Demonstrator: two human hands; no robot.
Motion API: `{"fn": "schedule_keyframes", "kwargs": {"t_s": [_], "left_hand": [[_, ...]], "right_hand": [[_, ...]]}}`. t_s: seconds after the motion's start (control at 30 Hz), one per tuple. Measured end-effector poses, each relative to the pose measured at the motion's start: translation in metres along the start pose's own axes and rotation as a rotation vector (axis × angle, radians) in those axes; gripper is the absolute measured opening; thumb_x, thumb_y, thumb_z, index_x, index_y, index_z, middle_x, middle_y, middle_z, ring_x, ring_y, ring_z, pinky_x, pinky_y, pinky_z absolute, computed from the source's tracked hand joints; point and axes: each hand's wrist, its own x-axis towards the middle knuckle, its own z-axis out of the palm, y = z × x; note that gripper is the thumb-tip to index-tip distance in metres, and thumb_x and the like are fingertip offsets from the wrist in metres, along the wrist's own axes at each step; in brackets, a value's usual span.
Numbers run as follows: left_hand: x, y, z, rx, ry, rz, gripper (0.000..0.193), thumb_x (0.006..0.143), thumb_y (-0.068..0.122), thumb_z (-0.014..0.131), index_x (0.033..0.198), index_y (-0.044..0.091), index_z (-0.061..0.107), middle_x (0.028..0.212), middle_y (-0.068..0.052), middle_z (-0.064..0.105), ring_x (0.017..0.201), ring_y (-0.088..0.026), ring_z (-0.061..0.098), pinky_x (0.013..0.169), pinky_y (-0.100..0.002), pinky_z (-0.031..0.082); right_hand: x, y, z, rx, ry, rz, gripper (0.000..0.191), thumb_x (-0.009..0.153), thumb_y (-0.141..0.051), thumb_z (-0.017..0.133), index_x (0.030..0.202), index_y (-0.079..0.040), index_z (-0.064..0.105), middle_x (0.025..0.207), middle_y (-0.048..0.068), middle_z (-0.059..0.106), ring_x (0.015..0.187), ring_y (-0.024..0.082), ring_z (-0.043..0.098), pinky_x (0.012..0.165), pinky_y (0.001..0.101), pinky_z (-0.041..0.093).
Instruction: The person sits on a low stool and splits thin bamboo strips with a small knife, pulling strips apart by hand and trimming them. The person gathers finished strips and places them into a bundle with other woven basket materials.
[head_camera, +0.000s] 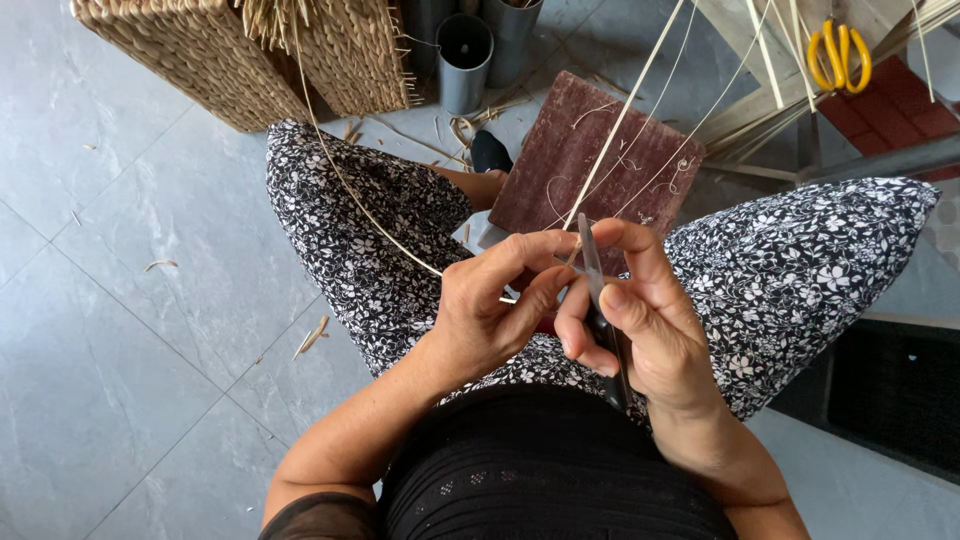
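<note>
The left hand (490, 310) was pinched shut on a thin pale cane strip (620, 125) that ran off toward one o'clock; the right hand (640, 315) was clamped around a narrow knife (590, 262), its blade standing against the strip just above the thumbs; by my reading the strip was only partly pared. A dark wooden board (590, 150) lay at twelve o'clock; woven baskets (250, 55) at eleven; yellow scissors (838, 55) at two; shavings dotted the floor (130, 300).

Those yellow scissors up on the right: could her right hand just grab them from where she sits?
Probably not right away. The right hand holds a knife against a thin strip, and the yellow scissors lie far off beyond her knee.
</note>
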Motion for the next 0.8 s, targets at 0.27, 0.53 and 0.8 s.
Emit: {"fn": "schedule_keyframes", "kwargs": {"t_s": [0.27, 0.53, 0.8], "left_hand": [[0.0004, 0.0005, 0.0004, -0.035, -0.010, -0.031, 0.027, 0.103, 0.000, 0.067, 0.129, 0.004, 0.062, 0.093, -0.005, 0.076, 0.083, -0.012, 0.078, 0.069, -0.023, 0.063], [0.0010, 0.0039, -0.0019, 0.005, -0.019, -0.003, 0.028, 0.103, 0.000, 0.068, 0.130, 0.004, 0.063, 0.095, -0.005, 0.076, 0.083, -0.012, 0.078, 0.069, -0.023, 0.062], [0.0020, 0.0042, -0.0023, -0.006, -0.029, -0.021, 0.027, 0.103, 0.002, 0.068, 0.129, 0.004, 0.062, 0.092, -0.004, 0.076, 0.079, -0.010, 0.078, 0.065, -0.022, 0.062]], "right_hand": [[-0.0009, -0.0016, 0.0004, -0.018, 0.014, 0.020, 0.041, 0.113, -0.026, 0.049, 0.149, -0.011, 0.037, 0.082, 0.018, 0.066, 0.055, 0.010, 0.047, 0.049, 0.0199, 0.039], [-0.0022, -0.0012, -0.0007, -0.030, 0.003, 0.014, 0.041, 0.113, -0.026, 0.049, 0.149, -0.011, 0.038, 0.081, 0.017, 0.066, 0.055, 0.010, 0.048, 0.048, 0.0198, 0.039], [-0.0003, -0.0002, -0.0022, -0.017, -0.032, -0.001, 0.040, 0.114, -0.025, 0.048, 0.150, -0.011, 0.037, 0.082, 0.017, 0.067, 0.054, 0.009, 0.048, 0.047, 0.0195, 0.039]]}}
